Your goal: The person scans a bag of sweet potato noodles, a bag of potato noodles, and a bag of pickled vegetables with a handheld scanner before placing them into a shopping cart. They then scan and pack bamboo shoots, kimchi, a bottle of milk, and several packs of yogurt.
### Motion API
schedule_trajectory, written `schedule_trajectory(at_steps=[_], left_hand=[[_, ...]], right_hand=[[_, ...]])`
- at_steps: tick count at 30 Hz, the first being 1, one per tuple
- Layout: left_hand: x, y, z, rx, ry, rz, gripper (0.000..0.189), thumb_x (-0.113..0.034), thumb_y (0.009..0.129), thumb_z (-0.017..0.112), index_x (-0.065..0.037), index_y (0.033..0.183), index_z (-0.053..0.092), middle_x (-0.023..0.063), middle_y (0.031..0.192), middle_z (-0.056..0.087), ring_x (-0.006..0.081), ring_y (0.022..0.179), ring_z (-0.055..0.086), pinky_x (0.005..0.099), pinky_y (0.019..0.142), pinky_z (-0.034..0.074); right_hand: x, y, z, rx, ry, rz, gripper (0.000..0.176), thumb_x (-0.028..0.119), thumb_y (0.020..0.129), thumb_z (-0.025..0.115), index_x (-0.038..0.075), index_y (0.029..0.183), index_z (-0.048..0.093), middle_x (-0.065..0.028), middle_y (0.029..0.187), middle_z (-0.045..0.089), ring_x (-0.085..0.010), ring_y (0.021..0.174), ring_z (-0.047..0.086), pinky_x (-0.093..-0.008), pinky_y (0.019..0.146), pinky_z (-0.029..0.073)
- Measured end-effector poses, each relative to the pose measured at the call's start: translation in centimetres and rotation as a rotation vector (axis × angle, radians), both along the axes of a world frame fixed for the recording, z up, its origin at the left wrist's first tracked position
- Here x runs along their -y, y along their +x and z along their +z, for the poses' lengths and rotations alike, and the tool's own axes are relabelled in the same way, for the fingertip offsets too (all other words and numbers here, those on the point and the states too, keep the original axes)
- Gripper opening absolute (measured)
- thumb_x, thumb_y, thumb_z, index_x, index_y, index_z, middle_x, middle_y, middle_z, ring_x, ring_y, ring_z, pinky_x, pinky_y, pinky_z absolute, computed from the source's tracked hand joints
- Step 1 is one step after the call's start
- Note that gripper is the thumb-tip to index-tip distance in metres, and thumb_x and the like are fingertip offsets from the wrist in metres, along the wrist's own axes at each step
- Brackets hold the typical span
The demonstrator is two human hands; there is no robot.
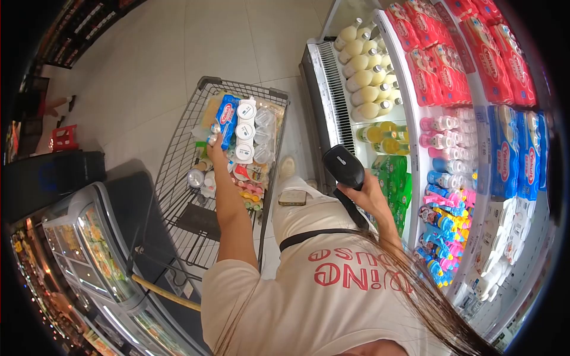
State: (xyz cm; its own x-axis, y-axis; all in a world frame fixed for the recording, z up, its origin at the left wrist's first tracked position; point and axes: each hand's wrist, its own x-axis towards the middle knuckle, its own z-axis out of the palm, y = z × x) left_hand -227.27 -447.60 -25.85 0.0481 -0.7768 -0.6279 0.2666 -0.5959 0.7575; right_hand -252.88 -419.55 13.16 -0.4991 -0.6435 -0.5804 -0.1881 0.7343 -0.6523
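My left hand (216,146) reaches into a wire shopping cart (169,160), its fingers closed at the near end of a blue-wrapped pack of small drink bottles (225,117). Right beside that pack, a row of white-lidded tubs (244,132) lies on the other goods, with clear plastic containers (264,127) along its right side. My right hand (373,196) is wrapped round the handle of a black handheld barcode scanner (344,167), held in front of the chilled shelves. The scanner's handle is partly hidden by my fingers.
Chilled shelves on the right hold pale yellow bottles (362,77), red drink packs (424,77), blue packs (504,154) and green packs (392,184). A glass-fronted freezer (98,237) stands at left. A phone (292,197) rests against my trousers. A red basket (63,138) sits farther off.
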Motion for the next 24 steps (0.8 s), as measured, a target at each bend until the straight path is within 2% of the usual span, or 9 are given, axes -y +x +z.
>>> schedule_trajectory(at_steps=[1,2,6,9,12,17,18,22,24], left_hand=[[0.2,-0.1,2.1,-0.103,0.054,0.056,0.049,-0.016,0.077,0.08,-0.004,0.117,0.054,0.0103,0.114,0.06,0.0238,0.104,0.059,0.0446,0.087,0.051],[0.7,0.0,2.2,-0.102,0.003,0.054,0.039,-0.016,0.08,0.077,-0.006,0.111,0.055,0.0099,0.113,0.06,0.0246,0.101,0.06,0.0475,0.081,0.054],[1.9,0.9,7.7,-0.026,-0.053,0.013,0.036,-0.013,0.083,0.074,-0.004,0.112,0.055,0.01,0.11,0.061,0.0231,0.095,0.062,0.0398,0.075,0.056],[1.3,1.7,12.7,-0.134,-0.193,-0.036,0.034,-0.011,0.086,0.071,-0.002,0.114,0.054,0.0112,0.11,0.061,0.0227,0.093,0.063,0.039,0.076,0.056],[-0.2,1.6,17.6,-0.322,-0.233,-0.088,0.037,-0.011,0.09,0.066,-0.001,0.123,0.05,0.0134,0.116,0.06,0.0246,0.1,0.062,0.0414,0.08,0.056],[-2.8,-2.3,24.9,-0.665,-0.21,-0.248,0.043,-0.014,0.093,0.061,-0.003,0.132,0.046,0.0133,0.127,0.057,0.0289,0.112,0.058,0.0509,0.093,0.049],[-3.7,-3.9,26.8,-0.702,-0.203,-0.218,0.043,-0.015,0.093,0.061,-0.003,0.131,0.047,0.0138,0.126,0.058,0.0298,0.112,0.058,0.0524,0.092,0.049],[-5.3,-9.0,32.6,-0.833,-0.258,-0.346,0.041,-0.019,0.092,0.062,-0.004,0.129,0.05,0.0143,0.125,0.06,0.0315,0.11,0.06,0.0524,0.089,0.05],[-4.4,-11.3,33.1,-0.91,-0.245,-0.434,0.042,-0.022,0.093,0.061,-0.004,0.129,0.05,0.0146,0.126,0.059,0.032,0.112,0.059,0.0504,0.085,0.051]], right_hand=[[0.0,0.1,0.1,-0.011,-0.006,0.009,0.048,0.016,0.077,0.077,0.0,0.117,0.058,-0.0117,0.099,0.068,-0.0161,0.089,0.062,-0.0312,0.082,0.049],[0.0,0.1,0.1,-0.02,-0.013,0.018,0.048,0.016,0.077,0.077,0.0,0.118,0.058,-0.0116,0.099,0.068,-0.0163,0.089,0.062,-0.0314,0.082,0.049],[-0.1,0.4,0.3,-0.025,-0.087,0.008,0.048,0.016,0.077,0.077,0.0,0.118,0.058,-0.0116,0.099,0.068,-0.0173,0.089,0.063,-0.0321,0.083,0.049],[-0.6,0.2,0.1,-0.031,-0.081,0.005,0.046,0.015,0.077,0.076,0.0,0.117,0.058,-0.0118,0.099,0.068,-0.0172,0.089,0.063,-0.0321,0.083,0.049],[-0.7,0.0,0.1,-0.002,-0.129,-0.051,0.045,0.014,0.077,0.076,0.0,0.116,0.059,-0.0112,0.099,0.068,-0.0156,0.089,0.062,-0.0314,0.082,0.049],[-0.6,-0.4,1.8,0.051,-0.332,-0.23,0.042,0.01,0.078,0.074,-0.001,0.116,0.06,-0.0067,0.102,0.067,-0.0128,0.09,0.059,-0.0292,0.083,0.048],[-0.8,-0.3,2.3,0.066,-0.387,-0.278,0.042,0.008,0.078,0.074,-0.001,0.116,0.06,-0.006,0.102,0.067,-0.0123,0.091,0.059,-0.0287,0.083,0.047],[-1.7,0.1,6.1,-0.04,-0.508,-0.335,0.041,0.004,0.078,0.074,-0.002,0.116,0.06,-0.0057,0.105,0.067,-0.0115,0.093,0.058,-0.0272,0.086,0.046],[-2.6,0.2,8.1,-0.14,-0.556,-0.318,0.042,0.004,0.077,0.075,-0.001,0.116,0.06,-0.0058,0.105,0.067,-0.0111,0.094,0.058,-0.0271,0.087,0.046]])
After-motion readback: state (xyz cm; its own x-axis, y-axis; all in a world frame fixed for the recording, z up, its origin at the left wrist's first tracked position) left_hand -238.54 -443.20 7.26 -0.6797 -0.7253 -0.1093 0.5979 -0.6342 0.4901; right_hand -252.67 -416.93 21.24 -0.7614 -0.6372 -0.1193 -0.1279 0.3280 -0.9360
